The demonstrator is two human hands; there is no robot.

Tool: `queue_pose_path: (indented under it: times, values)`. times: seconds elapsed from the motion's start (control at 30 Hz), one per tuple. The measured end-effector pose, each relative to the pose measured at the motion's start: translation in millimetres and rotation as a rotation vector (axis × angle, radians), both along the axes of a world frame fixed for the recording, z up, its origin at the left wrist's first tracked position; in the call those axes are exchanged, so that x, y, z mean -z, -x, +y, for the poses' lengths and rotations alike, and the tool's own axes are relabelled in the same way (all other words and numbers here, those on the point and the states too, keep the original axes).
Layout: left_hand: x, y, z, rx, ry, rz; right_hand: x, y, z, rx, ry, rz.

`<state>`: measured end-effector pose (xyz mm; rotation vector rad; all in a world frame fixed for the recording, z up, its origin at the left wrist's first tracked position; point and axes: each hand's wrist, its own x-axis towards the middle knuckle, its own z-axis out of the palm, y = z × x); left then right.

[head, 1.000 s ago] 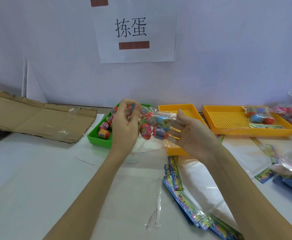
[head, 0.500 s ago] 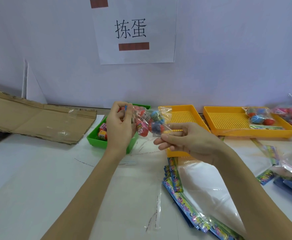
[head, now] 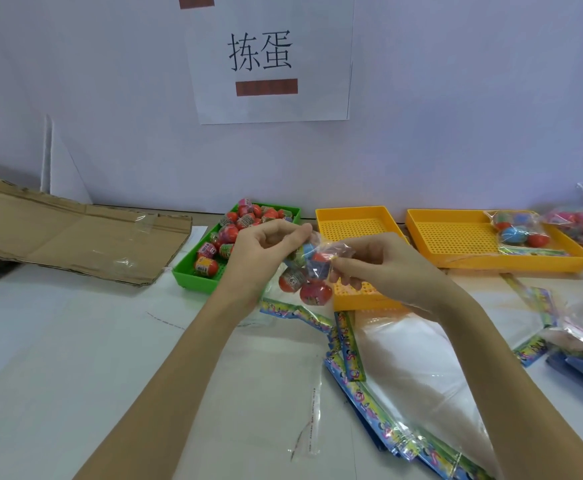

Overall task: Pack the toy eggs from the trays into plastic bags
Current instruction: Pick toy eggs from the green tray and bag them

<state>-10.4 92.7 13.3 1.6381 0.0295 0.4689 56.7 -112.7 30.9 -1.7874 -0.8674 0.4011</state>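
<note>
While both hands pinch it at mid-frame, left hand (head: 262,251) and right hand (head: 383,268) hold a plastic bag (head: 309,268) of toy eggs (head: 312,293).

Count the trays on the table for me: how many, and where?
3. A green tray of toy eggs sits left of the hands, a yellow tray behind them, partly hidden, and another yellow tray at right holding a packed bag.
</note>
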Motion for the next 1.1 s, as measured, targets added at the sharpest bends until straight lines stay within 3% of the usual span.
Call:
queue_pose_path:
  times: [0.07, 0.23, 0.33, 0.5, 0.63, 0.73, 0.87, 0.97, 1.1]
  values:
    - [1.6, -1.4, -1.0, -0.066, 0.018, -0.037, -1.9, 1.9, 1.7, 0.004, -0.058, 0.076]
    - [1.3, -2.9, 1.4, -0.086, 0.071, -0.014, 0.7, -3.3, -3.8, 0.085, -0.028, -0.016]
    - [-0.3, -1.9, -0.1, -0.087, 0.058, -0.014, 1.6, -4.5, -6.4, 0.109, -0.075, 0.086]
    - [-5.6, 3.2, 3.0, -0.072, -0.008, -0.198, -1.7, 0.9, 3.5, -0.039, -0.320, 0.394]
    - [-4.1, 4.9, 4.2, -0.001, -0.081, -0.179, 2.7, 1.5, 10.6, 0.151, -0.532, 0.266]
    - [1.6, -1.3, -2.5, -0.074, -0.040, -0.127, 6.9, 2.4, 10.5, 0.201, -0.469, 0.072]
    - [1.4, -8.9, -0.9, -0.011, 0.342, 0.023, 11.8, 1.8, 12.1, 0.238, -0.182, -0.166]
    - [4.5, -8.9, 1.2, -0.065, 0.432, 0.063, 14.1, 1.0, 13.6, 0.216, -0.051, -0.116]
    - [2.6, -9.0, 1.4, -0.150, 0.529, 0.041, 15.5, 0.8, 17.5, 0.285, -0.094, -0.015]
